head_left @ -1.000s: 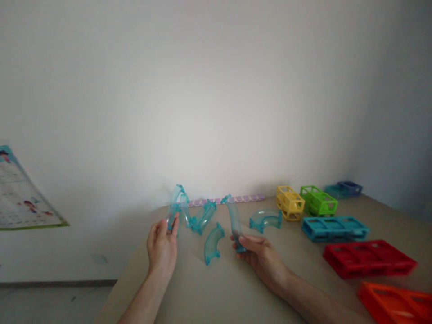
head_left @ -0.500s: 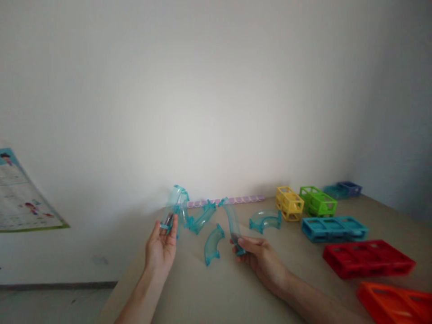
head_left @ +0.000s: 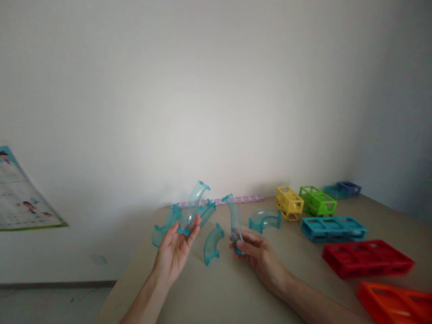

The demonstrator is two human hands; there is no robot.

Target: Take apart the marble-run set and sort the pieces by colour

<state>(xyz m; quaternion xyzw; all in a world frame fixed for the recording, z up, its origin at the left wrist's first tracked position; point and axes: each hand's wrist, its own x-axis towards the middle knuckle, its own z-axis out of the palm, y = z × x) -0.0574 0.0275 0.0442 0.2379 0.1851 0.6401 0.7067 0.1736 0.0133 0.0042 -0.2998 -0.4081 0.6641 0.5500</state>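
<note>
My left hand [head_left: 173, 254], palm up, grips the lower end of a translucent teal track piece [head_left: 198, 194], which slants up toward the wall. Held between thumb and fingers of my right hand [head_left: 261, 254] is another translucent teal track piece [head_left: 233, 213], curved and nearly upright. Between the hands a short curved teal piece [head_left: 212, 245] lies on the table. Behind my left hand are more teal pieces [head_left: 171, 218], partly covered by it and by the held piece. A wide teal bend [head_left: 265, 219] rests right of my right hand.
On the table's right side stand yellow [head_left: 289, 202], green [head_left: 317, 201], blue [head_left: 334, 228], red [head_left: 367, 257] and orange [head_left: 396, 301] plastic frames. A patterned purple strip [head_left: 249, 199] runs along the wall. At the far right corner sits a dark blue frame [head_left: 350, 188]. A poster [head_left: 27, 193] hangs at left.
My left hand has moved right with its track piece, which now leans to the right and uncovers teal pieces at the left. The piece in my right hand has tipped slightly more upright.
</note>
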